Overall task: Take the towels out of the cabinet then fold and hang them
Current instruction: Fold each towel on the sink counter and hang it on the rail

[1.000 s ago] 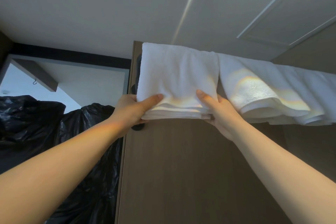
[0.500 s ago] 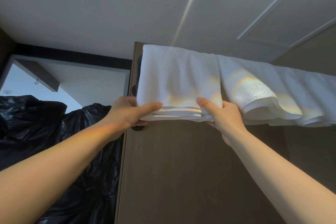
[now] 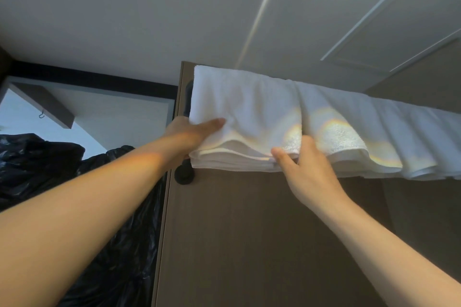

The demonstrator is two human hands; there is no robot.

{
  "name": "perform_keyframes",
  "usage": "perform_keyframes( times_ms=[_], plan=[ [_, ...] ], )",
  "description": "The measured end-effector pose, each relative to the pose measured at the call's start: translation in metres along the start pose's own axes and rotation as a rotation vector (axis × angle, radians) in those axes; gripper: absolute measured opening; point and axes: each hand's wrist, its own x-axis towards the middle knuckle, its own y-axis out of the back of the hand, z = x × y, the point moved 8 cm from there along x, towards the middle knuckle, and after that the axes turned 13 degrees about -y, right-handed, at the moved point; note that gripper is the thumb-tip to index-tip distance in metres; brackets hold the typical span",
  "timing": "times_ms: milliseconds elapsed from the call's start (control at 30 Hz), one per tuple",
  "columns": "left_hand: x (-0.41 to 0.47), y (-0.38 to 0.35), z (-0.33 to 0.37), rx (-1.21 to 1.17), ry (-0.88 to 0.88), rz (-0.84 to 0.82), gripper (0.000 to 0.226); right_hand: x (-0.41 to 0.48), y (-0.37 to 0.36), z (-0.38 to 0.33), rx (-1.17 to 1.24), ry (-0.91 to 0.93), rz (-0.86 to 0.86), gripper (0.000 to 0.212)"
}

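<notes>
A folded white terry towel [image 3: 244, 107] hangs draped over the top edge of a tall brown wood-grain door [image 3: 249, 232], its layered lower hem facing the camera from below. The left hand [image 3: 184, 132] grips the towel's lower left corner: the thumb lies stretched across the front face, while the fingers are hidden behind the cloth. The right hand [image 3: 309, 172] pinches the lower right corner of the same towel, with the thumb under the stacked hem and the curled fingers tucked in where this towel meets its neighbour. That neighbour, a second white towel [image 3: 374, 132], is draped over the same door edge just to the right, hanging in loose rippled folds and touching the first along its side. A black round door handle [image 3: 184, 176] shows on the door's left edge, directly beneath the left wrist. Behind the left forearm stand glossy black plastic bags [image 3: 112, 207], and above them a dark shelf [image 3: 45, 104] juts from a pale wall. A white ceiling [image 3: 149, 20] fills the upper part of the view.
</notes>
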Motion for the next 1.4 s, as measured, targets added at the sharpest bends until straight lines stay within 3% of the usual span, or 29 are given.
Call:
perform_keyframes(
  times_ms=[100, 200, 367, 533, 667, 933, 1133, 1300, 1400],
  plan=[
    [0.003, 0.000, -0.003, 0.005, -0.056, -0.004, 0.066, -0.009, 0.032, -0.038, -0.229, 0.298, 0.239, 0.049],
    [0.004, 0.001, -0.004, 0.006, -0.088, -0.002, 0.061, 0.008, 0.023, -0.081, -0.287, 0.475, 0.241, 0.053],
    [0.002, 0.000, -0.003, -0.055, -0.112, -0.012, 0.044, 0.074, -0.025, -0.133, -0.366, 0.492, 0.144, 0.051],
    [0.004, -0.001, -0.003, -0.111, -0.123, -0.009, 0.055, 0.086, -0.027, -0.137, -0.349, 0.513, 0.456, 0.040],
    [0.003, -0.012, -0.003, -0.104, -0.142, -0.054, 0.056, 0.090, -0.025, -0.128, -0.327, 0.545, 0.499, 0.039],
    [-0.002, -0.015, -0.003, -0.133, -0.154, -0.082, 0.053, 0.074, -0.039, -0.069, -0.328, 0.418, 0.351, 0.063],
    [-0.009, -0.013, -0.011, -0.059, -0.166, -0.054, 0.051, 0.014, -0.082, 0.027, -0.191, 0.298, -0.046, 0.072],
    [-0.043, -0.010, -0.035, 0.127, -0.151, -0.048, 0.053, -0.033, -0.076, 0.054, -0.203, 0.283, -0.143, 0.064],
    [-0.091, -0.015, -0.070, 0.297, -0.127, -0.149, 0.044, -0.074, -0.071, 0.073, -0.166, 0.223, -0.175, 0.057]
  ],
)
